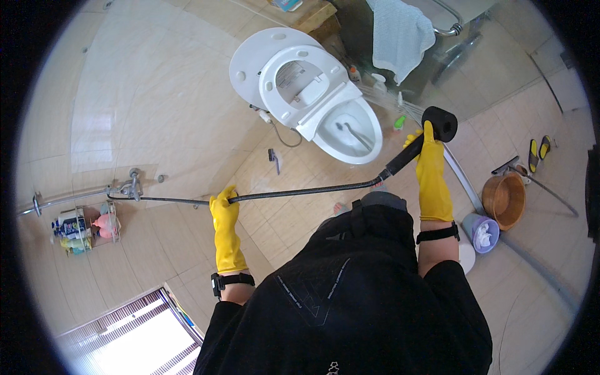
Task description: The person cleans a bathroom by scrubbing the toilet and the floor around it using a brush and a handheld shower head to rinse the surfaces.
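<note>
Both my hands wear yellow rubber gloves. My right hand (433, 178) is closed round the handle of a black hand shower (442, 124), raised at the right with its round head at the far end. From that handle a black shower hose (306, 190) runs left across my front. My left hand (225, 228) is closed on the hose, which continues to the wall tap (133, 185). Ahead stands a white toilet (334, 119), lid and seat raised. A pale, long shape lies in its bowl; I cannot tell what it is.
A small brush (273, 160) and a green bottle (399, 122) are on the tiled floor. A glass panel with a towel (403, 37) stands far right. At right are a wooden tub (504, 201), a bin (480, 233), a squeegee (505, 165) and slippers (539, 154). Left wall: bottle rack (87, 229).
</note>
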`<move>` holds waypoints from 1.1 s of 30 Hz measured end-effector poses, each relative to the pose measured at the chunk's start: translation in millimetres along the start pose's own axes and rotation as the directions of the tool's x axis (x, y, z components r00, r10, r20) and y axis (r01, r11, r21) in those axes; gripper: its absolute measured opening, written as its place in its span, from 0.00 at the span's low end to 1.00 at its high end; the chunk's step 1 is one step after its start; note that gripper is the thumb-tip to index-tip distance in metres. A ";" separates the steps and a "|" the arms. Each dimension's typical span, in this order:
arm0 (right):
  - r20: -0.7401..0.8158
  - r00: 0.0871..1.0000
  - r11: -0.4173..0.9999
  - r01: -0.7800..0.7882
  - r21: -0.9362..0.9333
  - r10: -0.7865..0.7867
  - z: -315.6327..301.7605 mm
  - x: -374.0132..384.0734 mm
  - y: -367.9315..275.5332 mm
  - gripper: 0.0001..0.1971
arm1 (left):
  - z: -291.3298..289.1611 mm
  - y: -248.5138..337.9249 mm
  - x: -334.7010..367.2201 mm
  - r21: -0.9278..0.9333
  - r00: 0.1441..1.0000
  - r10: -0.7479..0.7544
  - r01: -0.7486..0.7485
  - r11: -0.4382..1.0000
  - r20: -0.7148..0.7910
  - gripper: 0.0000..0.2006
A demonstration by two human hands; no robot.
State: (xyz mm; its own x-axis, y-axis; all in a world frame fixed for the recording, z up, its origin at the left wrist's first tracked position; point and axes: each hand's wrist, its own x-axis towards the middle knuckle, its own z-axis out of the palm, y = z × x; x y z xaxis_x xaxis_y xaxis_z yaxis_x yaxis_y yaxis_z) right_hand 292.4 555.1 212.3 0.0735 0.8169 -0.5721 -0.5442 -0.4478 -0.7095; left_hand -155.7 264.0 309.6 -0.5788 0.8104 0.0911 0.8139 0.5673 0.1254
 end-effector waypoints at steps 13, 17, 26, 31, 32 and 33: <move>-0.027 0.999 0.998 0.037 -0.057 -0.039 5.9 -7.1 0.0 0.19 | 0.1 -1.0 -6.5 0.007 1.000 0.008 -0.008 1.000 0.023 0.11; -0.075 0.993 0.994 0.082 -0.074 -0.088 -5.0 1.4 10.6 0.22 | 1.5 1.3 -4.5 0.009 0.999 0.019 -0.020 1.000 0.029 0.11; -0.240 0.971 0.996 -0.028 -0.079 0.008 -34.3 -15.4 38.3 0.19 | 8.5 -7.2 1.5 0.006 0.989 -0.001 0.000 1.000 0.146 0.12; -0.255 0.965 0.996 0.046 -0.080 -0.065 -54.5 -30.4 49.5 0.19 | 13.7 -6.5 3.7 -0.007 0.984 0.026 -0.026 1.000 0.175 0.12; -0.269 0.962 0.996 0.020 -0.091 -0.044 -56.3 -34.6 49.6 0.19 | 14.3 -8.8 4.0 -0.010 0.982 0.037 -0.035 0.999 0.187 0.12; -0.285 0.958 0.995 -0.007 -0.100 -0.022 -58.7 -39.8 50.4 0.19 | 15.5 -13.3 3.5 -0.027 0.981 0.050 -0.046 0.999 0.188 0.12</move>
State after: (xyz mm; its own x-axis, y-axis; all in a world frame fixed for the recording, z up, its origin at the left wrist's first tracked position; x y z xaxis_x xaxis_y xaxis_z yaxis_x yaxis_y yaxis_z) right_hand 311.1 478.7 175.1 0.3206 0.6893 -0.6497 -0.4580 -0.4876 -0.7433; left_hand -167.7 261.6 292.9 -0.5175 0.8509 -0.0901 0.8380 0.5253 0.1480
